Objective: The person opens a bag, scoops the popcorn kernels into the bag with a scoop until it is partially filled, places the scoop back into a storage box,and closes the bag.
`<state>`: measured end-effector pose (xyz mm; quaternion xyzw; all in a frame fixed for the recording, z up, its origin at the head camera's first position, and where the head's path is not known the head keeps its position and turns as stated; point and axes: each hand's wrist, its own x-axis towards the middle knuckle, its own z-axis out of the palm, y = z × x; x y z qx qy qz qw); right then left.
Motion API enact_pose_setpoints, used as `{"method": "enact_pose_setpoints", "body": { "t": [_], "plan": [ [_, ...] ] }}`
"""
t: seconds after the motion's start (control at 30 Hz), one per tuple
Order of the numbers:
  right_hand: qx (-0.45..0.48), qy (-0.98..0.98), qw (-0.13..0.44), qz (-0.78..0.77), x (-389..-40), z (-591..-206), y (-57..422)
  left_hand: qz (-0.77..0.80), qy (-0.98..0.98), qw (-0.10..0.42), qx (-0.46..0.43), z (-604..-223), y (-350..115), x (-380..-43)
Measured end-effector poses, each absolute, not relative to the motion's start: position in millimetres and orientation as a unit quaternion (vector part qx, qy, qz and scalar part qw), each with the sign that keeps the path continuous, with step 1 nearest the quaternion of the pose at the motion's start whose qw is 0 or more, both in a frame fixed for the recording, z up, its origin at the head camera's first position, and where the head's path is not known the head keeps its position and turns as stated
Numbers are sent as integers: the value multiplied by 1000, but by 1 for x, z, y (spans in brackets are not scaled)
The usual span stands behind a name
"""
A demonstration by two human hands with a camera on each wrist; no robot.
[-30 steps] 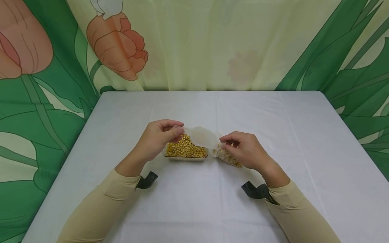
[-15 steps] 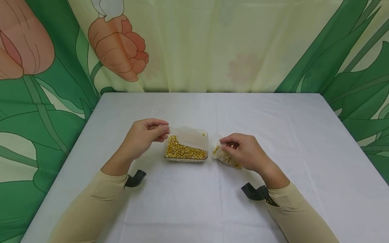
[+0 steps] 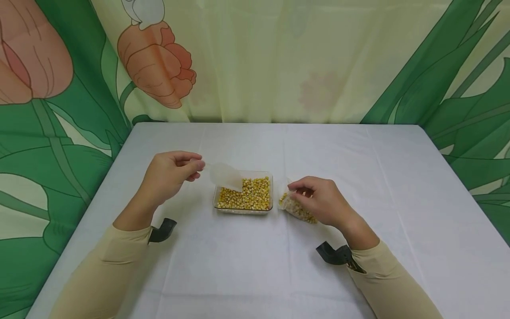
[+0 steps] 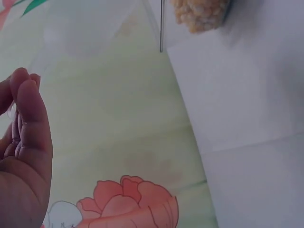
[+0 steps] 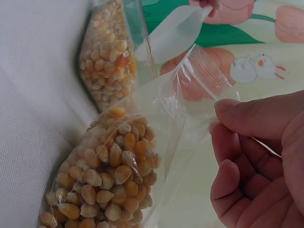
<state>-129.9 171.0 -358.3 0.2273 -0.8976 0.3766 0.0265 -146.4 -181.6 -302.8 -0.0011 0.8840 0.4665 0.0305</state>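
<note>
My left hand [image 3: 166, 176] pinches the handle of a translucent white scoop [image 3: 226, 176] between thumb and fingers. The scoop's bowl overlaps the back left of a clear rectangular container [image 3: 244, 209] in the head view, and no kernels show in it. Yellow corn kernels [image 3: 255, 195] fill much of that container. To its right, a clear zip bag [image 5: 161, 109] of corn kernels rests on the table. Thumb and index finger of my right hand [image 5: 266, 152] pinch the bag's top near the zip strip, which stands up with the mouth parted.
A white cloth covers the table [image 3: 255, 266]. Behind it hangs a curtain [image 3: 271, 62] printed with flowers and leaves. A black wrist mount [image 3: 162, 230] juts from the left sleeve, and another mount [image 3: 334, 253] from the right.
My left hand has moved left, drawing the scoop from beside the bag's mouth across the container to its back left. The right hand keeps its grip on the bag, nearly unmoved.
</note>
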Motion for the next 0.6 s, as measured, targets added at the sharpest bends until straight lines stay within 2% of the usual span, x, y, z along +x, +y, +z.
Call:
{"method": "enact_pose_setpoints", "body": {
  "t": [0.43, 0.6],
  "plan": [
    [226, -898, 25, 377, -129, -359, 171, 393, 919, -16, 12, -305, -171, -148],
    [225, -898, 27, 378, -129, -359, 171, 395, 918, -16, 23, -313, -165, -154]
  ]
}}
